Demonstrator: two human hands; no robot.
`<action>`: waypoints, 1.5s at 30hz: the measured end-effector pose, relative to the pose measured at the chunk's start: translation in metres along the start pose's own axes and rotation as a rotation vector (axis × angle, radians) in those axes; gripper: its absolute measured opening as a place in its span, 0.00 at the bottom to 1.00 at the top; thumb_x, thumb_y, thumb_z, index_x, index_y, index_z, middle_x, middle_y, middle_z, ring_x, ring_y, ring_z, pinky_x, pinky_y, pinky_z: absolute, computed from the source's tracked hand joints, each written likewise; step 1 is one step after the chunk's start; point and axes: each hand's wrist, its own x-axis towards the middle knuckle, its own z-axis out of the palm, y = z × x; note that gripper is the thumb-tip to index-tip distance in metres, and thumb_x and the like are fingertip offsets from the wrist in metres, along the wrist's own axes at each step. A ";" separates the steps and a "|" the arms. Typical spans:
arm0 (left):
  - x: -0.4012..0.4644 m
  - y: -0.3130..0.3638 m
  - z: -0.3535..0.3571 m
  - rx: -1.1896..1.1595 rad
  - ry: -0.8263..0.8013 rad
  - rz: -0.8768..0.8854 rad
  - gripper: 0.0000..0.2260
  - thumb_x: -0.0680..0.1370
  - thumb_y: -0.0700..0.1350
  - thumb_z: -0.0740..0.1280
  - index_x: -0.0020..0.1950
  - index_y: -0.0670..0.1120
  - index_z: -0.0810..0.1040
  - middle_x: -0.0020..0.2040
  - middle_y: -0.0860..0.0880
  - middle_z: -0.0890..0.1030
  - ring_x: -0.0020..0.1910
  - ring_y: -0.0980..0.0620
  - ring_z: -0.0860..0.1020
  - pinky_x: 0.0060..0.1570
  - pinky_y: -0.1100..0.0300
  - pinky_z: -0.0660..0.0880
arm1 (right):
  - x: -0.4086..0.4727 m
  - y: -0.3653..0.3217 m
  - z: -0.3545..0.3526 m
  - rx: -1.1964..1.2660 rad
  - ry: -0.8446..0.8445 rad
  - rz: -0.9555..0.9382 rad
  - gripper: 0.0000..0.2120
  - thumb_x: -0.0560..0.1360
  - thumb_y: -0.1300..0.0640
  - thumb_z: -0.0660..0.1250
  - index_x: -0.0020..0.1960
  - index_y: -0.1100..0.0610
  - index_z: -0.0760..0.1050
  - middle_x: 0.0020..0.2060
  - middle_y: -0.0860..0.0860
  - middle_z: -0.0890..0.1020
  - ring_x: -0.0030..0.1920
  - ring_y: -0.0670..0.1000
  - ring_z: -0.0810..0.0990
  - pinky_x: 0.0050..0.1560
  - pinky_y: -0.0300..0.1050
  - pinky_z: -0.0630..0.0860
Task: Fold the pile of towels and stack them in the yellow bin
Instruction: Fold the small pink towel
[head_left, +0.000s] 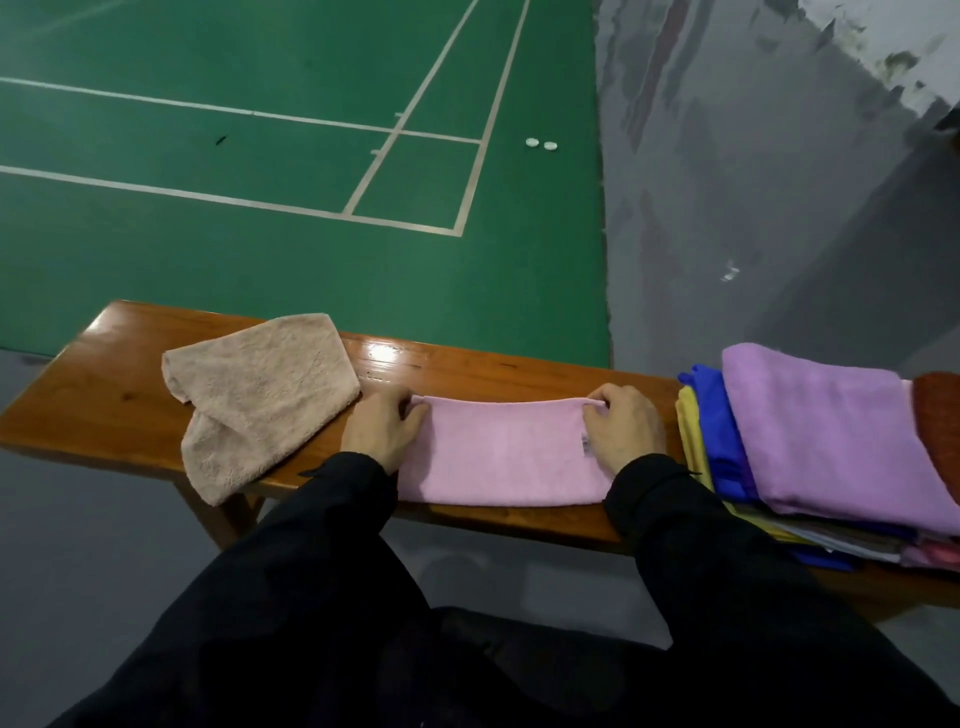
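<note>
A pink towel (504, 452) lies folded flat on the wooden bench (104, 384), straight in front of me. My left hand (382, 428) pinches its far left corner. My right hand (626, 423) pinches its far right corner, beside a small label. A beige towel (260, 395) lies loosely doubled on the bench to the left, one end hanging over the near edge. At the right a pile of towels (821, 441) sits with a lilac one on top, blue and yellow ones beneath. No yellow bin is in view.
Beyond the bench lies a green court floor (260, 156) with white lines and two small white discs (540, 144). A grey wall (753, 182) rises at the right. A rust-coloured cloth (937, 415) shows at the far right edge.
</note>
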 end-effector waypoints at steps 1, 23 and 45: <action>0.001 0.001 0.002 0.020 -0.009 -0.019 0.15 0.80 0.51 0.66 0.35 0.51 0.68 0.33 0.51 0.75 0.35 0.46 0.75 0.36 0.56 0.67 | 0.001 0.002 0.004 -0.020 0.005 -0.002 0.06 0.82 0.55 0.64 0.51 0.54 0.80 0.48 0.52 0.81 0.48 0.52 0.78 0.50 0.50 0.79; -0.045 0.006 0.007 -0.196 0.063 -0.259 0.07 0.81 0.47 0.66 0.54 0.46 0.72 0.47 0.47 0.79 0.46 0.46 0.78 0.40 0.57 0.69 | -0.060 0.031 0.011 0.161 -0.054 -0.310 0.23 0.83 0.42 0.59 0.73 0.52 0.72 0.73 0.51 0.73 0.76 0.53 0.66 0.76 0.50 0.63; -0.072 0.119 0.075 -0.315 -0.353 0.312 0.14 0.81 0.55 0.67 0.63 0.50 0.79 0.53 0.55 0.82 0.48 0.57 0.80 0.47 0.69 0.76 | -0.069 0.049 0.010 0.700 0.075 0.003 0.30 0.76 0.32 0.58 0.69 0.49 0.75 0.63 0.47 0.81 0.63 0.44 0.78 0.64 0.46 0.75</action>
